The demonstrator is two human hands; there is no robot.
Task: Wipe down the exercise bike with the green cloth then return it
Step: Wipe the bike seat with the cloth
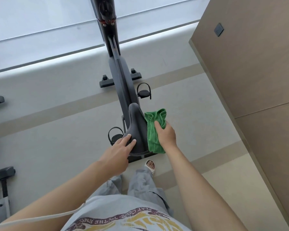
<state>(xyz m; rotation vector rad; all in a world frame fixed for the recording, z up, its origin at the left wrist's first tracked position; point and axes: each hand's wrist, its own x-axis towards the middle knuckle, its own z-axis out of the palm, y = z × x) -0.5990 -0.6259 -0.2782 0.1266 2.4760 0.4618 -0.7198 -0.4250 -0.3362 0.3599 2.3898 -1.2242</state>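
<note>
Person standing behind a black exercise bike (122, 80), looking down its length. Left hand (119, 150) is resting on the rear left of the saddle (136, 121), fingers straight and spread, gripping nothing. Right hand (166, 133) is clutching the green cloth (154, 129), fingers curled into the fabric, pressing it against the saddle's right edge; cloth is hanging bunched down that side. 2 pedals showing: the left pedal (115, 136) just beside the left hand, the right pedal (143, 93) further forward. 1 sandalled foot (150, 166) is standing on the grey floor (57, 139) behind the saddle.
</note>
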